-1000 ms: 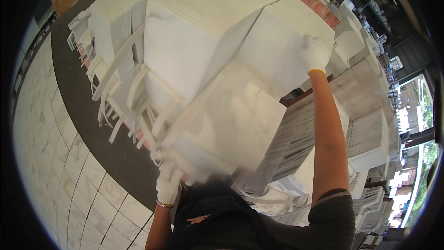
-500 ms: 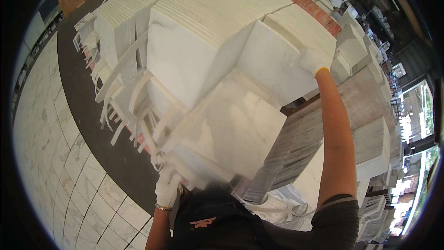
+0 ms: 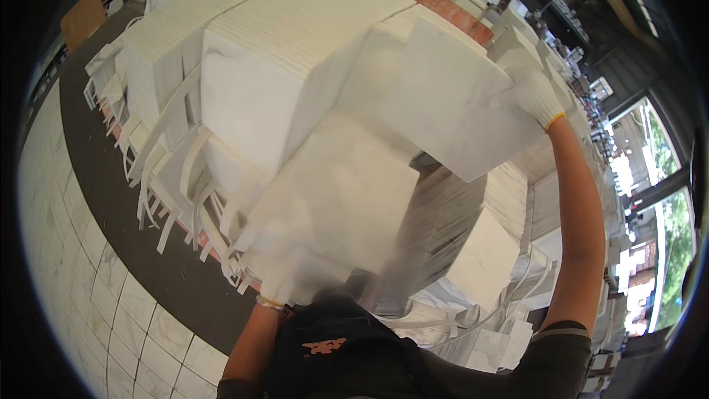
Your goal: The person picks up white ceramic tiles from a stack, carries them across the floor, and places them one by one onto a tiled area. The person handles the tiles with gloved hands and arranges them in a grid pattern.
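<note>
My right hand, in a white knitted glove with a yellow cuff, is closed on the right side of a white marble tile. That tile stands steeply tilted at the right end of a row of upright tiles. My left hand, also gloved, is at the near left corner of another pale marble tile, close to my body. This tile lies lower, in front of the row, and looks blurred. Motion blur smears the left fingers, so their grip is unclear.
White plastic straps hang loose along the left side of the stacks. Grey-veined slabs stand at lower right, beside crumpled plastic wrap. A dark floor strip runs on the left, next to laid marble tiles.
My right hand has moved right with the tile, which now tilts out from the row. My left hand has moved up and slightly right, onto the lower tile's corner. The view has shifted.
</note>
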The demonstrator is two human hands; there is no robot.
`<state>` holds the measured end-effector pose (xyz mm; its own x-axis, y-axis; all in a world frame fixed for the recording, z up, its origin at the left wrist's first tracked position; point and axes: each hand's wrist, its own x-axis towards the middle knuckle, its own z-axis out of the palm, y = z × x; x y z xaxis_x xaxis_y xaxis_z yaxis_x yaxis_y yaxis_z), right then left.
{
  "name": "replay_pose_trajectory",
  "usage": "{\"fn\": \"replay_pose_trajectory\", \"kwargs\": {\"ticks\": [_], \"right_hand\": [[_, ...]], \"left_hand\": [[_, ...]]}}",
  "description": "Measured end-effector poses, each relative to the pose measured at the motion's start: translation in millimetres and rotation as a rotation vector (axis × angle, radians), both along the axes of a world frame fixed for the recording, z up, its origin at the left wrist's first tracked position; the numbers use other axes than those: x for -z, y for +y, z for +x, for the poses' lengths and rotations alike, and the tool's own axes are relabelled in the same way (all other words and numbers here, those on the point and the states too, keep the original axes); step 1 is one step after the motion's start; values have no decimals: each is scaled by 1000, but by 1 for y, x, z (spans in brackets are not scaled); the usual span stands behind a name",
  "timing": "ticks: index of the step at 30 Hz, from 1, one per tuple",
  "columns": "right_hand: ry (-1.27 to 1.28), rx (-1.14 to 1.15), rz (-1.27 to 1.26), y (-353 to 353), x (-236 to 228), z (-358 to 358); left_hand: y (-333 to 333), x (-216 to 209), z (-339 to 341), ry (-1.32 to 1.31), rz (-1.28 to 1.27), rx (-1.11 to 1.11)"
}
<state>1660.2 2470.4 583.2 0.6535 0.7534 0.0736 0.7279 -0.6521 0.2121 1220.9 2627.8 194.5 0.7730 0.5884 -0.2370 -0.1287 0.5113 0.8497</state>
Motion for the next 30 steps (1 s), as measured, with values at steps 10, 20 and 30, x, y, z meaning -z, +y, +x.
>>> {"fn": "replay_pose_trajectory", "kwargs": {"ticks": [10, 20, 30], "right_hand": [[736, 562, 843, -246, 61, -102], [864, 1178, 1780, -386, 319, -238], [788, 1393, 1860, -475, 387, -241]], "left_hand": [[-113, -12, 205, -227, -382, 679], [-159, -13, 224, 54, 181, 1075], [-264, 46, 311, 82, 695, 1461]]}}
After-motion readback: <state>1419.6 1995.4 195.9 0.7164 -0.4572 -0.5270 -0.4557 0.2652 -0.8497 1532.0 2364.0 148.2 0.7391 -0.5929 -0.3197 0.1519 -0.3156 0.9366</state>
